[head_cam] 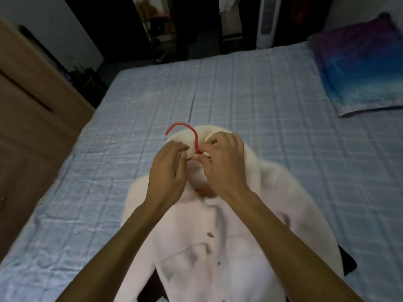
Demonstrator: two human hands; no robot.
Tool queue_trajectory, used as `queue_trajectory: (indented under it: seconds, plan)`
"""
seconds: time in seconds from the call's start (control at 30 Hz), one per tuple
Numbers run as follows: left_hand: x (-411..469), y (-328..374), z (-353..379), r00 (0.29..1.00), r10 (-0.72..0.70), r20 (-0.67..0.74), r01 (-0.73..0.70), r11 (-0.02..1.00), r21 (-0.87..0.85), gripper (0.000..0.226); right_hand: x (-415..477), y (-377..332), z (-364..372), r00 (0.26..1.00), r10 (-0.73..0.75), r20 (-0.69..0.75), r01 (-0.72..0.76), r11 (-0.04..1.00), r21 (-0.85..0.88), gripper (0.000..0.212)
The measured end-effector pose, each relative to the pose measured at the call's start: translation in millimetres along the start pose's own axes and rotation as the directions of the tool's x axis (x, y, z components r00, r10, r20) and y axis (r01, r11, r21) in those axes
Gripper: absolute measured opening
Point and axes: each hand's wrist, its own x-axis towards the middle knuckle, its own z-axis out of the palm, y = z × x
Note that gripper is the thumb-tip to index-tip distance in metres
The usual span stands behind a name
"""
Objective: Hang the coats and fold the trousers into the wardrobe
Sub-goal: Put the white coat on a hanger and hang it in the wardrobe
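A white fleece coat (218, 247) with small dark buttons lies front up on the bed. A red hanger (189, 134) is inside it, and only its hook sticks out past the collar. My right hand (224, 162) pinches the base of the hook at the collar. My left hand (170, 168) rests beside the hook on the collar's left side, fingers slightly curled; whether it grips fabric is unclear. Dark cloth (346, 262) peeks out from under the coat at the lower right.
The bed (250, 94) has a light blue checked sheet. A blue and purple pillow (359, 68) lies at the far right. A brown wooden wardrobe (28, 118) stands on the left. A white tower fan (267, 20) and dark furniture stand beyond the bed.
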Motion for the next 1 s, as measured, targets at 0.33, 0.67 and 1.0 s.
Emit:
queue_trajectory:
  seconds: [0.33, 0.67, 1.0]
  plan:
    - [-13, 31, -154, 0.945, -0.005, -0.327, 0.059, 0.986, 0.153, 0.025, 30, -143, -50, 0.966, -0.236, -0.109, 0.248, 0.962, 0.114, 0.005]
    - [-57, 48, -291, 0.868, 0.006, -0.496, 0.085, 0.983, 0.16, 0.035, 17, -276, -81, 0.893, -0.426, -0.146, 0.444, 0.889, 0.117, 0.01]
    - [-186, 26, -475, 0.771, -0.01, -0.637, 0.218, 0.944, 0.249, 0.026, -42, -472, -83, 0.759, -0.632, -0.157, 0.648, 0.758, 0.074, 0.011]
